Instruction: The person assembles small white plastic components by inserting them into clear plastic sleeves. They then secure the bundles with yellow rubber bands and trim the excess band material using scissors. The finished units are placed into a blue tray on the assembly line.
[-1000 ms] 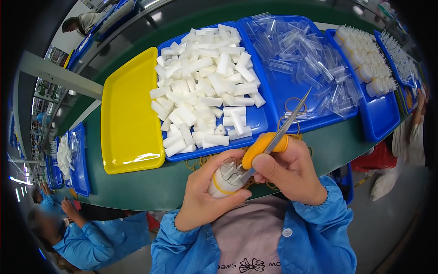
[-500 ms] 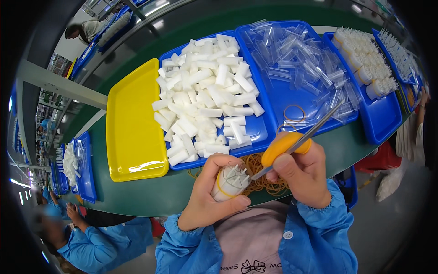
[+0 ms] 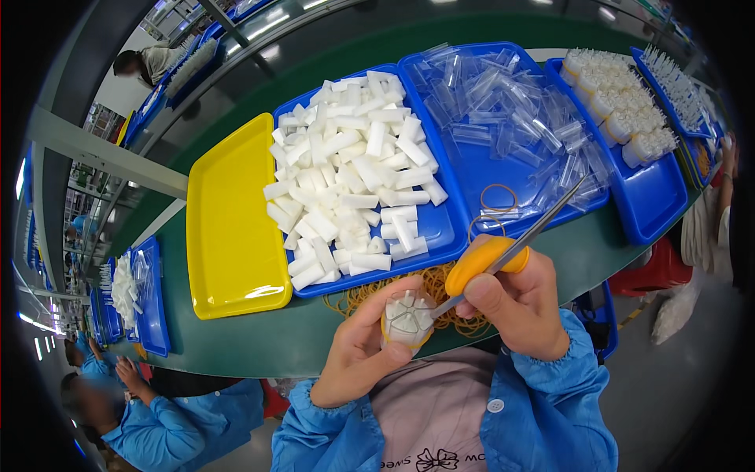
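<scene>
A long green table [image 3: 259, 346] is seen under 1 yellow tray [image 3: 228, 228], which holds nothing, and several blue trays. The nearest blue tray [image 3: 440, 228] is filled with white foam sticks [image 3: 354, 181], and the next blue tray [image 3: 629, 204] is covered with clear plastic tubes [image 3: 503, 118]. A loose heap of rubber bands [image 3: 440, 279] is spread on the table edge, just beside the hands.

The left hand [image 3: 358, 346] is curled around a round bundle of white pieces [image 3: 406, 317], which is kept close to the chest, below the table edge. The bundle is pinched between the thumb and the fingers. The right hand [image 3: 519, 303] is closed on the orange handle of the scissors [image 3: 503, 256], and the blades are pressed together, with the handle end laid against the top of the bundle.

A slip is judged possible: if the bundle is held too loosely, the pieces can be pushed out of line or dropped. The long blades point toward the tubes, so a quick turn could knock them.

It cannot be told whether a band is already around the bundle, because the fingers cover its side. The trays at the far right are cut off and bent by the lens. A co-worker at the lower left is only partly seen.
</scene>
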